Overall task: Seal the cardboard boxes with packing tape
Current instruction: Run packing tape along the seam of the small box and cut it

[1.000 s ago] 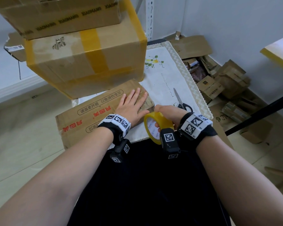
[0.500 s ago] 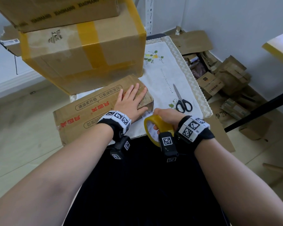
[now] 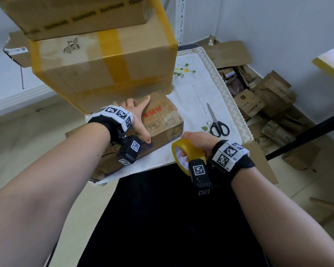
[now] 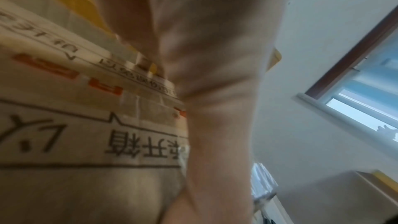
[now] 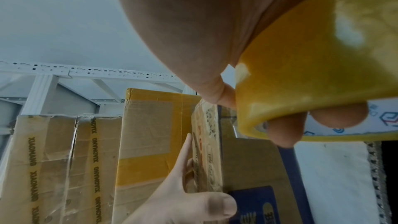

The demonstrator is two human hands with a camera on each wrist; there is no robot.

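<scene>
Glossy yellow tape roll (image 3: 187, 151), matt creased cardboard box (image 3: 162, 120), woven cloth (image 3: 197, 93)

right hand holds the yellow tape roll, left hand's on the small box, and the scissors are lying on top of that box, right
Not quite: the scissors lie on the white cloth, beside the small box, as the head view shows. The right hand does hold the tape roll; the left hand is on the box.

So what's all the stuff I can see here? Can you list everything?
small box: one, brown with red print, on the cloth, under the left hand
big boxes: two stacked, brown with yellow tape, behind the small box
tape roll: one, yellow, in the right hand's grip
scissors: one pair, black handles, on the cloth
cloth: one, white with a flower print, on the table
box scraps: a pile, brown, on the floor at right
left hand: flat on the small box
right hand: fingers through the tape roll
</scene>
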